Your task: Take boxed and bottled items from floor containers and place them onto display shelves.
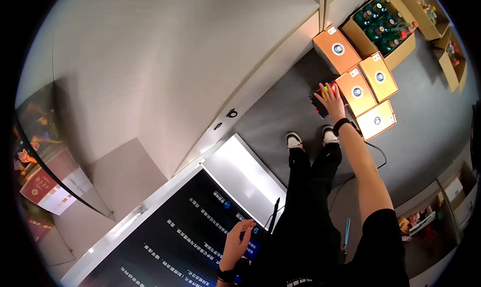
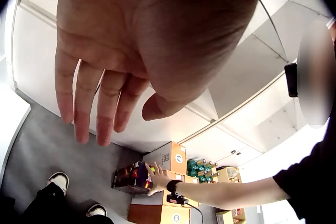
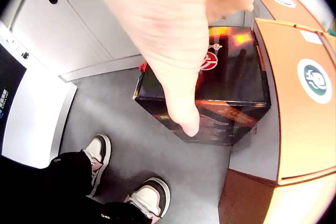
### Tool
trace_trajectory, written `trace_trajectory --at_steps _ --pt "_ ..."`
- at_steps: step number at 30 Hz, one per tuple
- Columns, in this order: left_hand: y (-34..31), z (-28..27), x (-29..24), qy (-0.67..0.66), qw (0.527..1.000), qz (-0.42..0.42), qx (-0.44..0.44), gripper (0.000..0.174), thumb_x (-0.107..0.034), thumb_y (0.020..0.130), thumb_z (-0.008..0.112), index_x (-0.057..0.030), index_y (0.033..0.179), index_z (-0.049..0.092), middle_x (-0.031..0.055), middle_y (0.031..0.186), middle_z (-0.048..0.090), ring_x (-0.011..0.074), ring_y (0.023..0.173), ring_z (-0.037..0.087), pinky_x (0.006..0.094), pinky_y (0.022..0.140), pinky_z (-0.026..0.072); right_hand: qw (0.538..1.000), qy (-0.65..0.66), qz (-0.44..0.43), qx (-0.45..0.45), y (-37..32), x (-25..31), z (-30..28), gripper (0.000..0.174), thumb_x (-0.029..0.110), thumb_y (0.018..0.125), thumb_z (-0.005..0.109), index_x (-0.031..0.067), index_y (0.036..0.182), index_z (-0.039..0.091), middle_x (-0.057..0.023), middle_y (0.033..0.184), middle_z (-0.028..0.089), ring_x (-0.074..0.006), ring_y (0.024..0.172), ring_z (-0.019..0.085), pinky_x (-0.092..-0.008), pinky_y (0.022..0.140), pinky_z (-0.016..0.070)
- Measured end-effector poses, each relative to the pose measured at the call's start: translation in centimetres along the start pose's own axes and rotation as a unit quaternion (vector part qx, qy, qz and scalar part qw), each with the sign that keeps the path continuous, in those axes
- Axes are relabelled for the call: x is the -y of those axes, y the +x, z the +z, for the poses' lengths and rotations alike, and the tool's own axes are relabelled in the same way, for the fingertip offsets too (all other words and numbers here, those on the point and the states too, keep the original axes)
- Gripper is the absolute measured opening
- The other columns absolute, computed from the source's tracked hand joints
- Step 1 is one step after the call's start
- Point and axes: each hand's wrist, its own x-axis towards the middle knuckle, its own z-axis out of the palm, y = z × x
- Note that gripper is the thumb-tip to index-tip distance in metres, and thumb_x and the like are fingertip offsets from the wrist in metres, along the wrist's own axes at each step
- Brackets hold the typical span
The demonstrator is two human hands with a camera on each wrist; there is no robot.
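Note:
A dark box with red and yellow print stands on the grey floor against the orange boxes. The right hand lies over its top, the thumb reaching down its side in the right wrist view; the other fingertips are hidden there. In the head view the right hand is spread on the dark box. The left hand hangs in the air away from the boxes, holding nothing; in the left wrist view the left hand has its fingers extended.
Cartons of green bottles stand behind the orange boxes. White cabinets run along one side. A large screen is near the left hand. A black cable trails on the floor by the right arm. Both feet are near the box.

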Motion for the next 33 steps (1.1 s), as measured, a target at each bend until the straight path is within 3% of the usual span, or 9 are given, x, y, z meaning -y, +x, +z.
trace_trajectory --at_steps 9,11,13,15,16,19,25,28,33 --pt "0.0 0.3 1.0 -0.002 0.999 -0.012 -0.035 0.025 -0.003 0.086 0.047 0.0003 0.109 0.053 0.0120 0.100 0.061 0.0204 0.093 0.059 0.0283 0.080 0.0461 0.990 0.054 -0.037 -0.122 2.0 0.9 1.9 0.054 0.029 0.090 0.037 0.0247 0.139 0.017 -0.0151 0.142 0.022 -0.0305 0.131 0.023 -0.0484 0.107 0.0126" --pt "-0.1 0.4 1.1 -0.007 0.999 -0.007 -0.030 0.024 -0.004 0.086 0.048 0.0006 0.108 0.054 0.0122 0.099 0.061 0.0204 0.092 0.059 0.0285 0.080 0.0462 0.995 0.066 -0.053 -0.058 2.5 0.7 1.1 0.052 0.027 0.091 0.034 0.0237 0.139 0.018 -0.0143 0.137 0.031 -0.0305 0.127 0.028 -0.0483 0.106 0.0161" --pt "-0.3 0.3 1.3 0.001 0.999 -0.001 -0.036 0.024 -0.004 0.086 0.048 0.0006 0.108 0.053 0.0119 0.099 0.062 0.0205 0.092 0.059 0.0280 0.080 0.0459 0.996 0.035 -0.054 -0.068 0.7 -0.4 -3.0 0.065 0.032 0.084 0.050 0.0196 0.139 0.019 -0.0154 0.131 0.038 -0.0312 0.123 0.033 -0.0478 0.105 0.0201" --pt "-0.8 0.5 1.2 -0.011 0.999 0.008 -0.037 0.023 -0.005 0.086 0.047 0.0003 0.108 0.053 0.0116 0.099 0.062 0.0208 0.091 0.060 0.0279 0.079 0.0461 0.996 0.065 -0.049 -0.034 -0.7 -0.9 -5.0 0.094 0.042 0.065 0.069 0.0146 0.139 0.019 -0.0173 0.131 0.037 -0.0332 0.123 0.033 -0.0470 0.104 0.0217" --pt "-1.1 0.4 1.0 -0.014 0.999 0.013 -0.037 0.023 -0.005 0.086 0.047 0.0003 0.108 0.053 0.0116 0.099 0.062 0.0208 0.091 0.060 0.0279 0.079 0.0461 0.988 0.103 -0.011 -0.112 -0.9 -0.6 -4.8 0.119 0.048 0.046 0.079 0.0118 0.140 0.016 -0.0188 0.130 0.036 -0.0347 0.122 0.032 -0.0469 0.104 0.0220" --pt "-1.9 -0.2 0.3 -0.008 0.998 0.051 -0.031 0.024 -0.006 0.086 0.048 -0.0011 0.109 0.053 0.0112 0.100 0.061 0.0217 0.092 0.059 0.0289 0.078 0.0459 0.964 0.254 -0.017 -0.077 -4.1 -1.6 -7.9 0.124 0.046 0.041 0.080 0.0095 0.139 0.013 -0.0235 0.124 0.036 -0.0382 0.119 0.032 -0.0479 0.101 0.0240" --pt "-4.0 -2.1 -2.7 0.017 0.983 0.167 -0.077 0.032 -0.009 0.083 0.053 -0.0042 0.115 0.049 0.0110 0.106 0.057 0.0233 0.096 0.056 0.0326 0.080 0.0453 0.837 0.510 -0.034 -0.195 -13.7 -5.7 -17.5 0.107 0.033 0.040 0.074 0.0089 0.133 0.027 -0.0217 0.113 0.037 -0.0402 0.110 0.035 -0.0517 0.097 0.0253" --pt "-5.2 -3.7 -4.8 0.028 0.975 0.209 -0.075 0.050 -0.015 0.080 0.060 -0.0037 0.124 0.040 0.0141 0.116 0.050 0.0271 0.105 0.051 0.0347 0.086 0.0424 0.808 0.542 -0.093 -0.212 -19.1 -8.6 -24.9 0.109 0.033 0.040 0.078 0.0108 0.133 0.026 -0.0220 0.117 0.035 -0.0401 0.115 0.032 -0.0576 0.097 0.0224" --pt "-6.1 -6.8 -7.6 0.111 0.933 0.325 -0.108 0.097 -0.035 0.066 0.074 0.0023 0.135 0.017 0.0252 0.127 0.037 0.0397 0.117 0.038 0.0409 0.097 0.0343 0.760 0.539 -0.239 -0.273 -26.7 -14.4 -38.5 0.099 0.033 0.047 0.077 0.0078 0.131 0.031 -0.0193 0.119 0.036 -0.0375 0.111 0.036 -0.0439 0.096 0.0290"
